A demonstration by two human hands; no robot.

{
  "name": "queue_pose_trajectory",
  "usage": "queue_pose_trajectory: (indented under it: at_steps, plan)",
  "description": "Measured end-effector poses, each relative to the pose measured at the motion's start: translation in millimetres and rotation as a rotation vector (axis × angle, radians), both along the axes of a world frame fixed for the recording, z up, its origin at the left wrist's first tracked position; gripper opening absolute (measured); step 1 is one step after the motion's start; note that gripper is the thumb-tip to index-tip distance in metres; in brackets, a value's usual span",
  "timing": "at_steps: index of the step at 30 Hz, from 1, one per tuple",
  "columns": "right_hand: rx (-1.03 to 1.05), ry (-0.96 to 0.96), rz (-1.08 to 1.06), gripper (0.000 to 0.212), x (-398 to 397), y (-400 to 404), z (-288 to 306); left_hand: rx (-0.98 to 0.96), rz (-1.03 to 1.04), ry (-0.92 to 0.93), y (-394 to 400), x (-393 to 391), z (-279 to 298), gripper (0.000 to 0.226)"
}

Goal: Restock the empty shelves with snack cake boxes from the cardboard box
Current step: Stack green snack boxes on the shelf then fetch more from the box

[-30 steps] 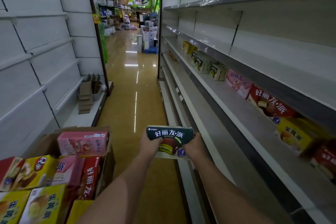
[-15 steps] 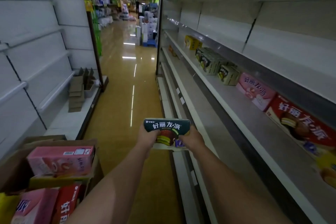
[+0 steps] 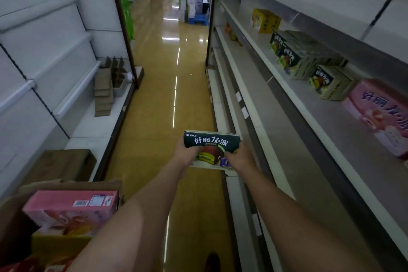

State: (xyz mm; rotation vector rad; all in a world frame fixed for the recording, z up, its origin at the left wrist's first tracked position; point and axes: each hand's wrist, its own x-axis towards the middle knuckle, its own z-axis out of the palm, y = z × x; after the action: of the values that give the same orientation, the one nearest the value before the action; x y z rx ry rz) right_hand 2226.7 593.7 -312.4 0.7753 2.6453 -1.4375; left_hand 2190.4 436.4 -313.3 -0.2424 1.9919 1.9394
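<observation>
Head view shows both arms stretched forward down the aisle, with a dark green snack cake box [image 3: 211, 149] held between them at about 12 o'clock from the person. Left hand [image 3: 185, 155] clamps its left end and right hand [image 3: 238, 159] its right end, fingers wrapped onto the lower front face, so the printed front faces the camera.

It looks like thin printed card, stiff along the edges but likely to dent if squeezed mid-panel, and probably light (a glossy finish could make it a little slippery). Gripping the short ends, as now, seems the safest hold; one hand under the base would likely do for sliding it in.

Matching green boxes [image 3: 295, 57] sit on the right-hand shelf [image 3: 331, 139] at about 2 o'clock, with a pink box [image 3: 379, 115] nearer at 3 o'clock. Supply stays in the cardboard box [image 3: 70, 185] at 8 o'clock, another pink carton [image 3: 72, 207] on top.
</observation>
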Motion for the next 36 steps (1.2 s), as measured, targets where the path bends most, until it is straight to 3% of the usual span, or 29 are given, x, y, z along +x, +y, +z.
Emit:
queue_pose_trajectory:
  at_steps: [11, 21, 36]
  plan:
    - [0.041, 0.029, -0.028, 0.053, -166.3, 61.8, 7.3, -0.019, 0.020, 0.080, 63.4, -160.4, 18.0, 0.043]
    - [0.169, 0.001, -0.142, 0.060, -278.5, 120.2, 23.5, -0.004, -0.089, 0.085, 130.9, -292.8, 25.8, 0.057]
    - [0.242, 0.154, -0.691, 0.057, -434.3, 130.9, 67.8, 0.040, -0.478, 0.282, 184.3, -502.5, 71.3, 0.060]
